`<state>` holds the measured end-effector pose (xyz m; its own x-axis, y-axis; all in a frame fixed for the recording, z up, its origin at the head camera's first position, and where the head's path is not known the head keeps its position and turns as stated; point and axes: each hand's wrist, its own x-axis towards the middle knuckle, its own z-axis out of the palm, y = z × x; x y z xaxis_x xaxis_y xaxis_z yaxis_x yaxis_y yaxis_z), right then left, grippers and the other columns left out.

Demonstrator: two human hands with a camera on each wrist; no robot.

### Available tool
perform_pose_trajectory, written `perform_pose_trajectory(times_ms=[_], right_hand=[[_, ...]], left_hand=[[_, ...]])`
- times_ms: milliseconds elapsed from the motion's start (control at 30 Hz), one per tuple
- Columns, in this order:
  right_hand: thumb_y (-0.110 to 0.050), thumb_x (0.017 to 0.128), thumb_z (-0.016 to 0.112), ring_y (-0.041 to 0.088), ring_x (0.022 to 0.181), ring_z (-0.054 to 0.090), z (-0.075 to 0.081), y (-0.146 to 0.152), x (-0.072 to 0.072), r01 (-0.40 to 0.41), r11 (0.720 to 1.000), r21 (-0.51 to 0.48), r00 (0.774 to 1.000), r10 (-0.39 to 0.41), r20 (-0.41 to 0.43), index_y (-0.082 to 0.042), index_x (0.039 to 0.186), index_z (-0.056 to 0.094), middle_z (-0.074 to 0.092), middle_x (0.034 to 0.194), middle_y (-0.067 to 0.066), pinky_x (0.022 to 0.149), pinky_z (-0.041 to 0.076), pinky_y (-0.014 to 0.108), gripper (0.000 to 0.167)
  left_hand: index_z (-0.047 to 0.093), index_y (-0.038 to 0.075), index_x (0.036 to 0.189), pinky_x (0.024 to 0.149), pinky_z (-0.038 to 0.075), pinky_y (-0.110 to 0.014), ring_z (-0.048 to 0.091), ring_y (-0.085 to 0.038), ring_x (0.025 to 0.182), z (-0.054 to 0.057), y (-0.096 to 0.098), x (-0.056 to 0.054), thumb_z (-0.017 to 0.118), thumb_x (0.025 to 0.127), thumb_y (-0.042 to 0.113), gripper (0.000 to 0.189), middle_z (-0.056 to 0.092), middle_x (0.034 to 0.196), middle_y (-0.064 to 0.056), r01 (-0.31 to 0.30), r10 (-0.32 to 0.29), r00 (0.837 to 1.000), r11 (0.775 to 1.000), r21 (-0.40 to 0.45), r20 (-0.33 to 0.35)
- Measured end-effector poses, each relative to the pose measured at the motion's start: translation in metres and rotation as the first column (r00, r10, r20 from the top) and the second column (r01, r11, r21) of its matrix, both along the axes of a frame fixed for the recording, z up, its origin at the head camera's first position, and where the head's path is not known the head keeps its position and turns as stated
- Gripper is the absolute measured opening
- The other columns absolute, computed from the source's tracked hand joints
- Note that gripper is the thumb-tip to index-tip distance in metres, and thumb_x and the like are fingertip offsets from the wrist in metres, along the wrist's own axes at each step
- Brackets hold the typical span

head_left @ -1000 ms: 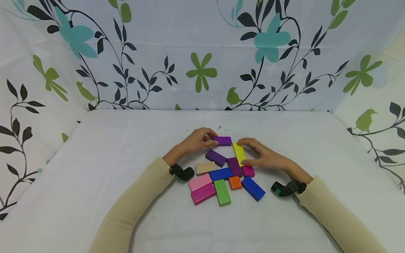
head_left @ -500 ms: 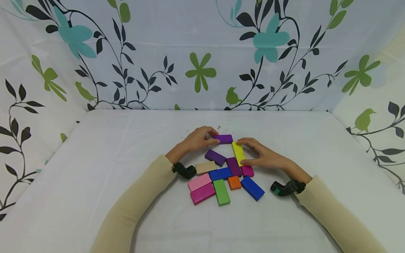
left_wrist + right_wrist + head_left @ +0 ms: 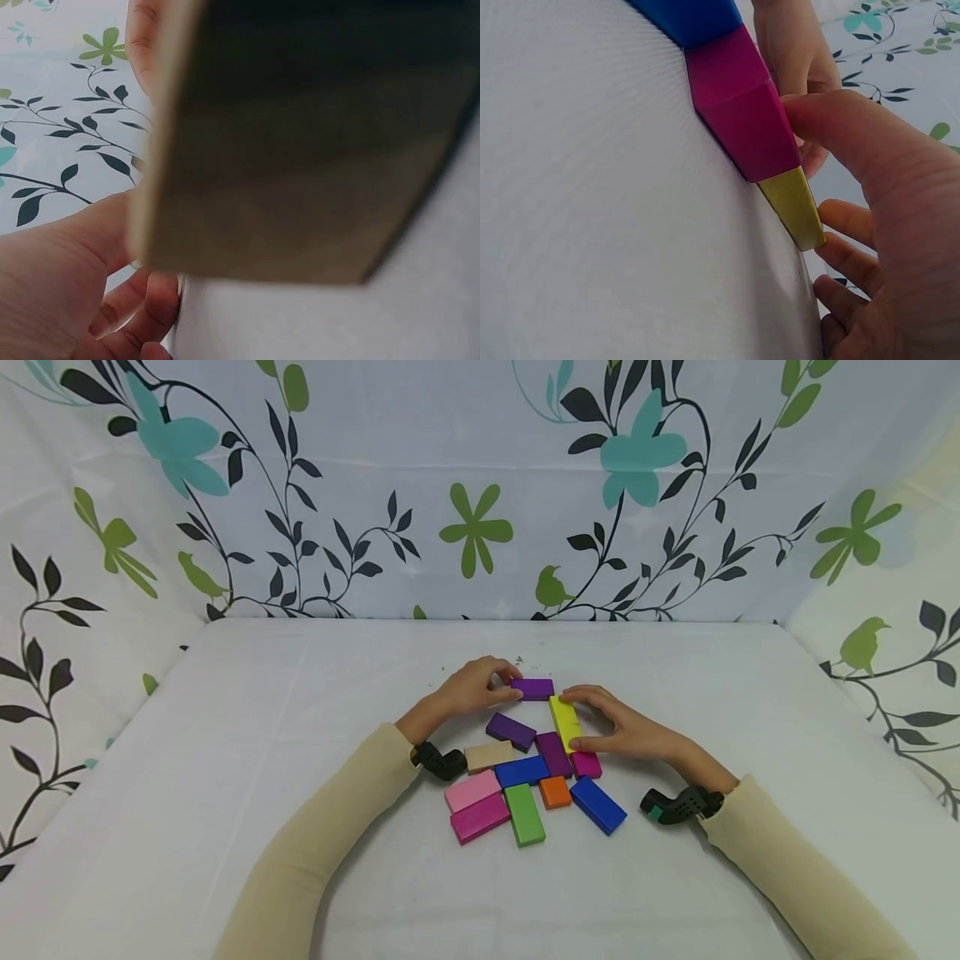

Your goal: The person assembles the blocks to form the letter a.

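At the far end of a group of colored blocks, my left hand [image 3: 474,686] pinches a purple block [image 3: 536,689] between thumb and fingers. My right hand [image 3: 621,727] grips the yellow block [image 3: 564,717], thumb at its near end and fingers at its far end. The purple block's right end lies close to the yellow block's far end. A magenta block [image 3: 750,124] touches the yellow block, with the right thumb near both. In the left wrist view, a blurred tan block [image 3: 285,180] hides much of the left hand [image 3: 67,277] and the purple block.
Nearer lie a dark purple block [image 3: 511,731], a plum block [image 3: 553,755], two blue blocks [image 3: 522,772], an orange block [image 3: 556,792], a green block [image 3: 525,815] and two pink blocks [image 3: 480,817]. A patterned cloth [image 3: 375,443] stands behind the white table [image 3: 360,652].
The left hand has moved slightly right and away with the purple block, toward the yellow block's far end. The right hand stays in place on the yellow block.
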<state>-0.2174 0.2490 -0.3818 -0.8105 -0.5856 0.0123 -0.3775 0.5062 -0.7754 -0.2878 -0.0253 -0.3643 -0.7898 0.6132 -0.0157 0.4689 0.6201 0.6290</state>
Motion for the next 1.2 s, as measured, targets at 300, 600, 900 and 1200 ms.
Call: perform_pose_trajectory(times_ms=[300, 600, 900, 1200], right_hand=[[-0.022, 0.088, 0.073, 0.038, 0.144, 0.018, 0.000, 0.000, 0.000, 0.013, 1.000, 0.000, 1.000, -0.013, 0.004, -0.010, 0.146, 0.039, 0.026, 0.154, 0.016, 0.113, 0.013, 0.064, 0.068], [-0.022, 0.088, 0.073, 0.038, 0.144, 0.017, 0.002, -0.001, 0.002, 0.017, 1.000, 0.001, 1.000, -0.017, 0.013, -0.009, 0.146, 0.039, 0.025, 0.154, 0.017, 0.112, 0.012, 0.065, 0.068], [-0.022, 0.088, 0.073, 0.038, 0.144, 0.017, 0.000, -0.001, 0.002, 0.017, 1.000, 0.005, 1.000, -0.017, 0.011, -0.010, 0.146, 0.039, 0.025, 0.155, 0.016, 0.112, 0.012, 0.065, 0.068], [-0.021, 0.088, 0.072, 0.039, 0.144, 0.018, -0.001, -0.001, 0.001, 0.003, 1.000, 0.005, 1.000, -0.003, -0.011, -0.010, 0.146, 0.039, 0.025, 0.155, 0.017, 0.112, 0.013, 0.065, 0.067]], left_hand=[[0.060, 0.005, 0.129, 0.090, 0.049, -0.034, 0.060, -0.025, 0.102, 0.002, 0.000, -0.001, 0.066, 0.094, 0.023, 0.040, 0.062, 0.119, -0.013, 0.040, -0.040, 0.999, 0.999, 0.001, -0.005], [0.041, 0.008, 0.146, 0.088, 0.049, -0.036, 0.059, -0.026, 0.101, 0.002, -0.003, 0.000, 0.065, 0.095, 0.027, 0.060, 0.057, 0.126, -0.016, 0.030, -0.031, 0.999, 0.999, 0.036, 0.015], [0.043, 0.003, 0.143, 0.090, 0.050, -0.035, 0.060, -0.029, 0.104, 0.001, -0.013, 0.005, 0.063, 0.096, 0.021, 0.054, 0.053, 0.127, -0.018, 0.037, -0.043, 0.998, 0.993, 0.115, 0.049], [0.054, -0.001, 0.132, 0.094, 0.050, -0.036, 0.063, -0.028, 0.105, -0.004, -0.025, 0.009, 0.061, 0.097, 0.017, 0.040, 0.062, 0.115, -0.016, 0.059, -0.067, 0.997, 0.982, 0.179, 0.037]])
